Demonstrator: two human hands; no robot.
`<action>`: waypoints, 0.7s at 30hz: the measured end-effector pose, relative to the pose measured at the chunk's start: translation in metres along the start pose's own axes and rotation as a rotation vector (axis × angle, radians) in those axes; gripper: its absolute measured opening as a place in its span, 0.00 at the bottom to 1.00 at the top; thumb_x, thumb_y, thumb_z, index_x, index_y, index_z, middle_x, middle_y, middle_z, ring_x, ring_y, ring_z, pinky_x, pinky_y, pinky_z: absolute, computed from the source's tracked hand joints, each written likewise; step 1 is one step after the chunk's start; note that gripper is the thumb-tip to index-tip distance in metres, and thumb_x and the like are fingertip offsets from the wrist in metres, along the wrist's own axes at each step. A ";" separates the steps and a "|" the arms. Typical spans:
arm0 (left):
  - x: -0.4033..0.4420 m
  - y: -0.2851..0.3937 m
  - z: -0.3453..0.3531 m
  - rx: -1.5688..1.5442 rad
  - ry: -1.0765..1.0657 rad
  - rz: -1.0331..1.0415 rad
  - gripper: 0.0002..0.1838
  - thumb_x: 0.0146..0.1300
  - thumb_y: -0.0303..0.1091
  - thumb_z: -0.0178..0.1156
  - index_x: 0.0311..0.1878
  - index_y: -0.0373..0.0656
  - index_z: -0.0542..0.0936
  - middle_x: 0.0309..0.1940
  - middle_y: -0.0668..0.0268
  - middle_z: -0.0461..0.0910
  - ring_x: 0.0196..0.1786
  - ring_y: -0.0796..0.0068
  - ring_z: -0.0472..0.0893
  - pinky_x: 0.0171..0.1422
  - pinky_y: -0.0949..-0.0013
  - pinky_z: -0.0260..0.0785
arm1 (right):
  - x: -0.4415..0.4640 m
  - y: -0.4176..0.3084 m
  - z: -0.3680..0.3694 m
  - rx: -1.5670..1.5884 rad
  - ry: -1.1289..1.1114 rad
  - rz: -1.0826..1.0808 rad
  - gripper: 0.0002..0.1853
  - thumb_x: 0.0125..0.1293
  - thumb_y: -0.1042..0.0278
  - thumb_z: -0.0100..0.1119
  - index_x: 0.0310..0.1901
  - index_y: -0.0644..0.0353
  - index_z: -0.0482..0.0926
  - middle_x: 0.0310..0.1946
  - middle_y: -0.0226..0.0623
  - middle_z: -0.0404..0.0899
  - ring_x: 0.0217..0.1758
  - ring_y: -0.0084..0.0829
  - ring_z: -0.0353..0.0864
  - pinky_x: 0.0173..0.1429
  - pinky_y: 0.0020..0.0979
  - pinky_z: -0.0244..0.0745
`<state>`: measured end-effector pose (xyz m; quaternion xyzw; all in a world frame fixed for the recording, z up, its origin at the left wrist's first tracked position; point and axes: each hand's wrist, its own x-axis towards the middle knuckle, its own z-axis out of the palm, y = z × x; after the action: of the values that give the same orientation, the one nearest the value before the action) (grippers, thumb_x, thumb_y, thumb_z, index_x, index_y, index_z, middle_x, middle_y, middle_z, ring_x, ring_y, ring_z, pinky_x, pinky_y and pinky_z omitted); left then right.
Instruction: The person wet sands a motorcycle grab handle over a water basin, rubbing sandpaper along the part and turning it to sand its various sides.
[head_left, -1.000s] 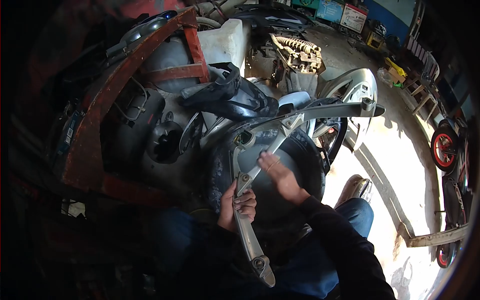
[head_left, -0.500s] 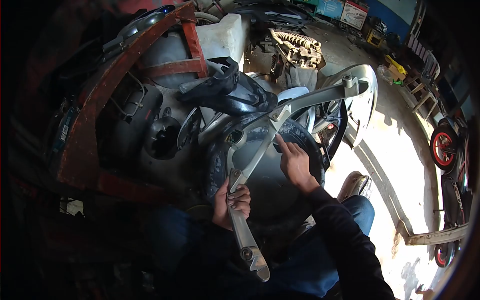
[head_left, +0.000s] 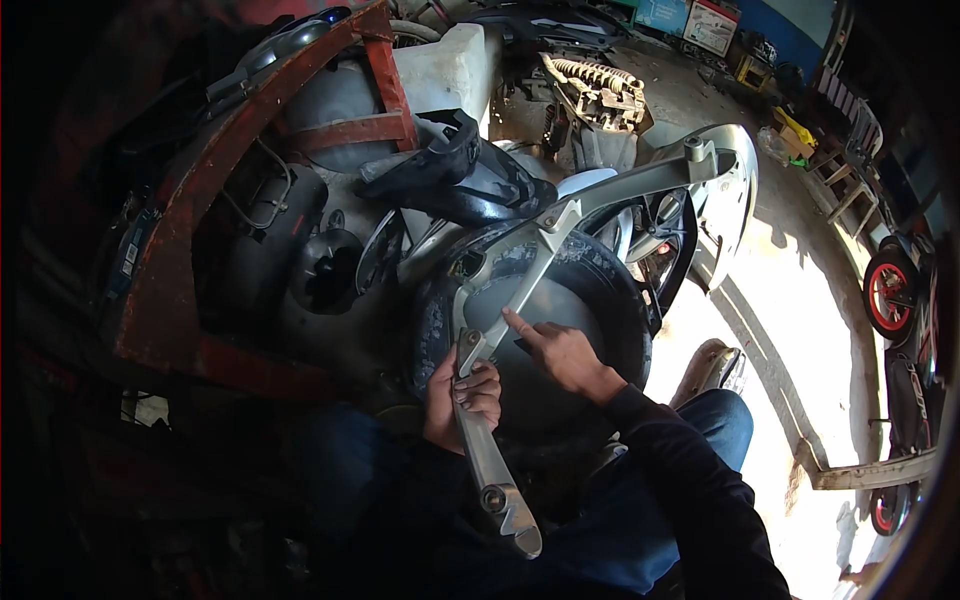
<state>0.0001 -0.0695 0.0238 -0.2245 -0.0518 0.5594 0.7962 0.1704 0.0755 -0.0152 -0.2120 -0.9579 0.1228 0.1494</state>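
A long silver-grey forked metal bracket (head_left: 535, 262), which looks like a motorcycle part, slants over a black round tub (head_left: 630, 300) with greyish liquid inside. My left hand (head_left: 465, 400) is wrapped around its lower arm, just below the joint where the fork meets. With the index finger stretched out, my right hand (head_left: 565, 355) touches the thin strut near that joint. Its other fingers are curled, and a small dark flat piece (head_left: 523, 346) shows beneath them; what it is I cannot make out. The bracket's lower end (head_left: 510, 510) hangs over my lap.
Black plastic fairing (head_left: 460, 180) lies behind the tub. A rusty red metal frame (head_left: 170, 250) stands at the left, by a dark cylinder (head_left: 275, 200). A dusty shock absorber (head_left: 600, 85) sits further back. At the right is a motorcycle with a red-rimmed wheel (head_left: 888, 290).
My right hand has slid down and left along the strut, from near the upper junction to close to the joint by my left hand. The left hand keeps its hold.
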 end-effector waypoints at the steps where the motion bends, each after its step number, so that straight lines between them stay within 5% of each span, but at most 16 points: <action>1: 0.000 0.001 0.001 0.000 -0.001 -0.001 0.21 0.72 0.53 0.56 0.36 0.42 0.68 0.15 0.77 0.62 0.15 0.87 0.62 0.21 0.81 0.56 | -0.001 -0.005 -0.001 -0.028 -0.022 -0.052 0.41 0.62 0.71 0.59 0.77 0.49 0.56 0.32 0.40 0.79 0.37 0.41 0.82 0.41 0.40 0.79; 5: 0.001 0.001 0.005 -0.011 -0.031 -0.026 0.22 0.73 0.54 0.53 0.35 0.43 0.69 0.16 0.77 0.61 0.16 0.87 0.62 0.21 0.80 0.56 | -0.001 -0.007 0.000 -0.018 0.001 -0.141 0.44 0.59 0.72 0.58 0.78 0.47 0.54 0.32 0.38 0.79 0.35 0.40 0.83 0.40 0.39 0.80; 14: 0.006 0.000 0.002 0.010 -0.052 -0.037 0.21 0.72 0.53 0.56 0.37 0.43 0.69 0.15 0.77 0.62 0.15 0.88 0.62 0.22 0.81 0.57 | 0.009 0.017 -0.017 -0.095 0.157 0.278 0.43 0.60 0.73 0.57 0.78 0.41 0.55 0.31 0.42 0.81 0.32 0.43 0.83 0.39 0.43 0.81; 21: 0.009 -0.003 -0.001 0.118 -0.069 -0.020 0.21 0.72 0.54 0.54 0.37 0.44 0.69 0.15 0.80 0.61 0.16 0.89 0.62 0.22 0.82 0.57 | 0.012 0.022 -0.020 -0.008 0.117 0.344 0.42 0.63 0.71 0.56 0.78 0.38 0.52 0.33 0.46 0.81 0.34 0.49 0.83 0.41 0.47 0.79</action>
<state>0.0060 -0.0624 0.0228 -0.1573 -0.0486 0.5608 0.8114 0.1749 0.1040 0.0000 -0.3800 -0.8978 0.1303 0.1806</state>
